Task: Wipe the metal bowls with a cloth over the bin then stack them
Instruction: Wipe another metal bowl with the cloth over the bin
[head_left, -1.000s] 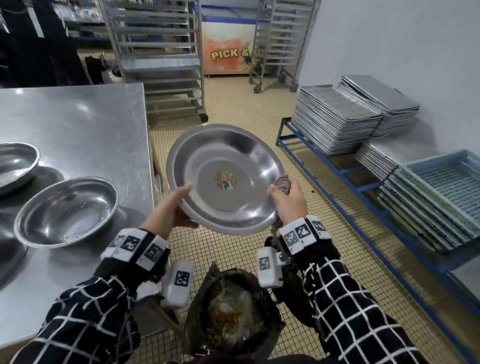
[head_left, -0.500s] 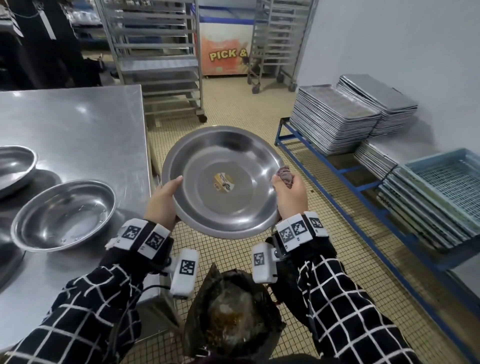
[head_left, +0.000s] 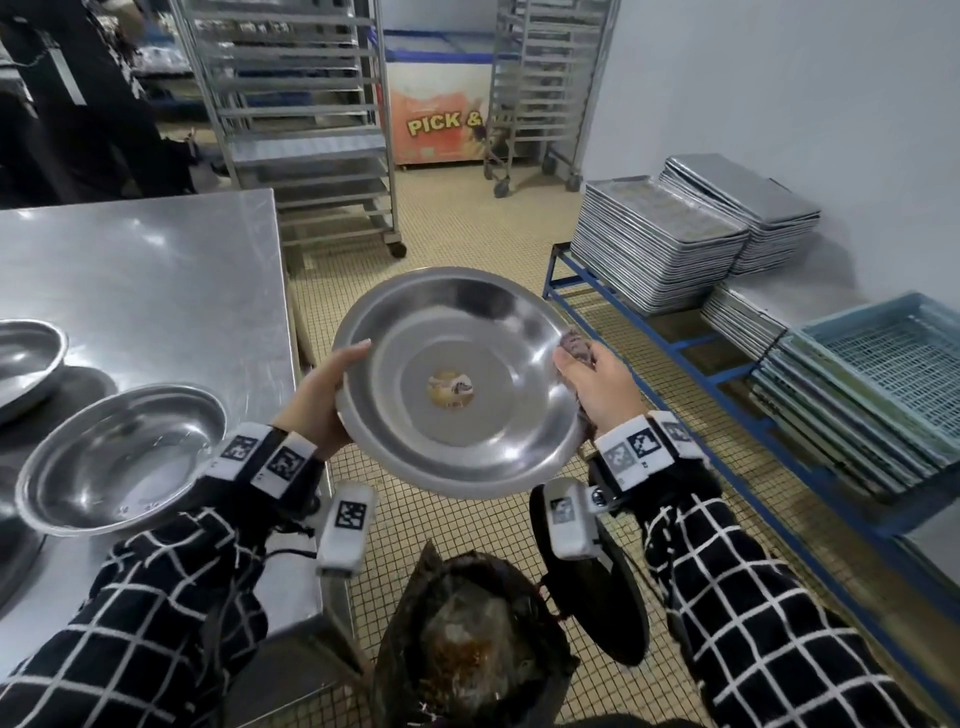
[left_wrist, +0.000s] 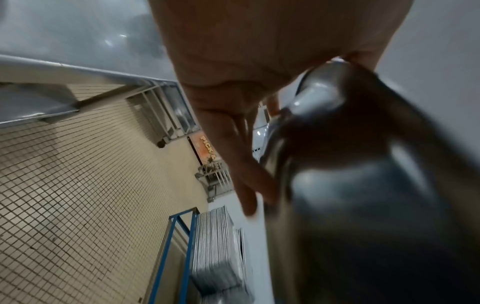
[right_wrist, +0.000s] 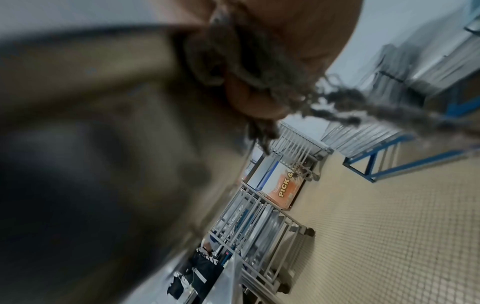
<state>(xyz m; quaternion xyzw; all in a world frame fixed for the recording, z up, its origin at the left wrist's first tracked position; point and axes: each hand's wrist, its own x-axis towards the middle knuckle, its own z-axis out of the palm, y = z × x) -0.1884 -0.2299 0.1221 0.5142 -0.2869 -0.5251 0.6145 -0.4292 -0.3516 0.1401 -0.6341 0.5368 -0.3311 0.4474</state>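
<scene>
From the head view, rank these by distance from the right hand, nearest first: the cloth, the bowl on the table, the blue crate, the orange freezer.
1. Cloth: gripped in the right hand itself.
2. Blue crate: on the stack to its right.
3. Bowl on the table: far left, past the held bowl.
4. Orange freezer: at the back of the room.

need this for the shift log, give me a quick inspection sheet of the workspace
surface: steel table, shiny, at left
job's things: held bowl above the bin, round sticker at its centre; cloth at its right rim; two more bowls on the table
clutter: nothing seen
hands: left hand grips bowl rim; right hand pinches cloth against rim
cables: thin lead by left wrist
surroundings: tray stacks, blue crates, wheeled racks
</scene>
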